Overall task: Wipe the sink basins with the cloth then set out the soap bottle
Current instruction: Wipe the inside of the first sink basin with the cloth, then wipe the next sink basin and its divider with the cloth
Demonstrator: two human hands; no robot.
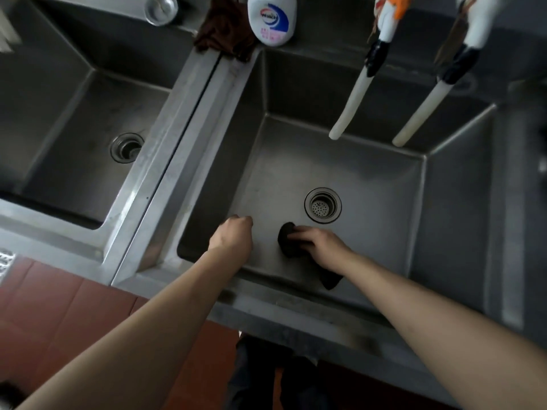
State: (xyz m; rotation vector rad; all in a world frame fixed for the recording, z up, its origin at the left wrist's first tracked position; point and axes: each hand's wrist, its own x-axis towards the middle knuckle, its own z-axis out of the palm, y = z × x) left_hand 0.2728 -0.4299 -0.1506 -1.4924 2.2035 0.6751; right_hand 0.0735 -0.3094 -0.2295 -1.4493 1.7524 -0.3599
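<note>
Dark cloth [288, 239] sits bunched on the floor of the right basin [370, 179], just near of the drain [322, 205], with my right hand [321, 244] pressing down on it, fingers wrapped over the wad. It's soft and limp, a tail trailing toward me; I'd keep it balled under the palm. My left hand [233, 235] is clenched, seemingly holding nothing. Bottle [272, 17] stands far on the counter between basins: plastic, light, likely slick, so I'd grip round its body.
</note>
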